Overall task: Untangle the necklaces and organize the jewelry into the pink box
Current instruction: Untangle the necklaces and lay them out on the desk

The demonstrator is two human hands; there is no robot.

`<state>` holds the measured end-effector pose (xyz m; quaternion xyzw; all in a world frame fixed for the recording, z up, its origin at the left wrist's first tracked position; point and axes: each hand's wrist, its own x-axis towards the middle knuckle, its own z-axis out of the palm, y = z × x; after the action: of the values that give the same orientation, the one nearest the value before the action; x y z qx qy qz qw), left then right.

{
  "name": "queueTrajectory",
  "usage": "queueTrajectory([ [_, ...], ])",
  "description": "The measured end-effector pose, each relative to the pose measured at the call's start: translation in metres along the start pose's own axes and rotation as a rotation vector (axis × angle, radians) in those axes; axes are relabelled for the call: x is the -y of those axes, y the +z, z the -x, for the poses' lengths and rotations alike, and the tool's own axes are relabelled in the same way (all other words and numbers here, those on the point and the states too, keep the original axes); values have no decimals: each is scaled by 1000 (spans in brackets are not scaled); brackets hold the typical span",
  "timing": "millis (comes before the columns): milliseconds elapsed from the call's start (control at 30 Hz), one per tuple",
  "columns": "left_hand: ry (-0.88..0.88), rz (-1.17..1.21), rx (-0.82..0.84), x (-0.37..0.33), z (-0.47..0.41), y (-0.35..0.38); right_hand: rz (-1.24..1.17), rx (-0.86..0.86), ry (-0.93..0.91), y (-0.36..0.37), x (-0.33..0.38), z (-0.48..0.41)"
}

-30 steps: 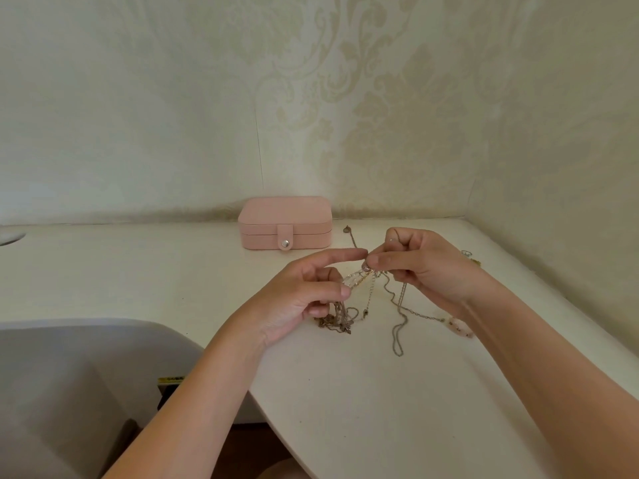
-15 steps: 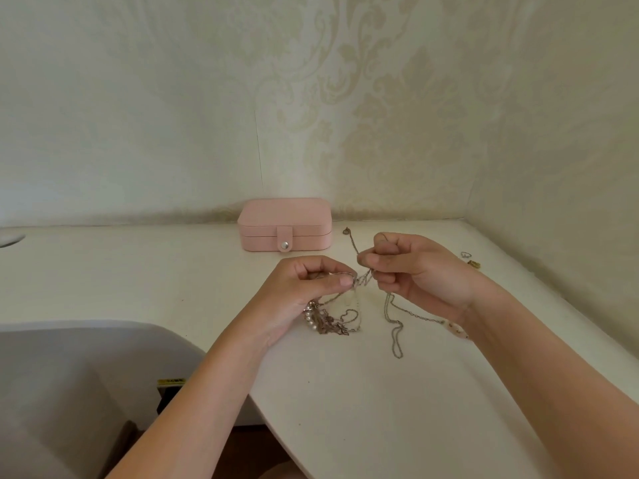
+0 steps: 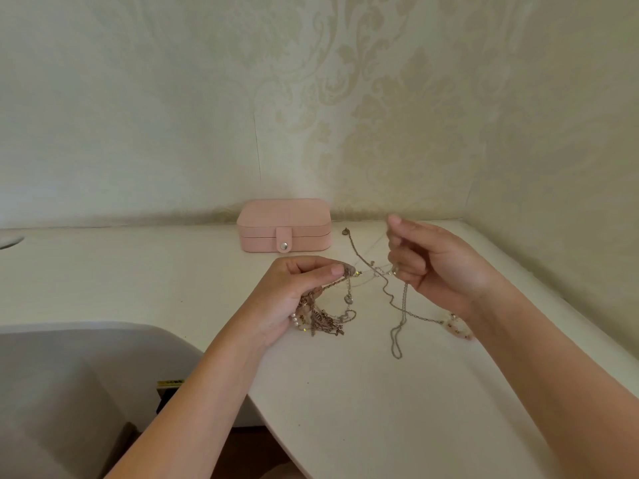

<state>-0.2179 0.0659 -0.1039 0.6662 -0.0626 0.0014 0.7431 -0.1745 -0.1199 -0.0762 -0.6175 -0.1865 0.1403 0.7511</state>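
A closed pink box (image 3: 284, 224) with a snap tab sits at the back of the white table (image 3: 363, 392), by the wall. My left hand (image 3: 297, 292) pinches a tangled bunch of necklaces (image 3: 325, 316), with pearls and gold chains hanging below it onto the table. My right hand (image 3: 435, 264) is raised to the right and pinches a thin chain (image 3: 397, 316) whose loop trails down on the table. Fine strands stretch between the two hands. A pale pink beaded piece (image 3: 458, 326) lies under my right wrist.
A pendant end of a chain (image 3: 345, 231) lies just right of the box. Patterned walls meet in a corner at the back right. A grey chair back (image 3: 69, 392) stands at the lower left, below the table's curved front edge.
My hands have drawn apart. The right hand rose and moved right, pulling a chain out of the tangle; the left hand stayed low, holding the bunch.
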Motion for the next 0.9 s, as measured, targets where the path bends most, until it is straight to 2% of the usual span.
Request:
queueTrajectory([
  [200, 4, 8, 28, 1, 0, 1, -177, 63, 31, -1, 1, 1],
  [533, 39, 47, -107, 5, -8, -5, -232, -31, -66, -6, 2, -1],
  [733, 23, 115, -109, 7, -12, -11, -177, -61, -99, -14, 5, -2],
  [800, 34, 116, -155, 10, -15, -13, -123, -84, -90, -14, 4, -3],
  [900, 63, -54, -349, 16, -19, -14, -46, -120, -91, -15, 1, -4],
])
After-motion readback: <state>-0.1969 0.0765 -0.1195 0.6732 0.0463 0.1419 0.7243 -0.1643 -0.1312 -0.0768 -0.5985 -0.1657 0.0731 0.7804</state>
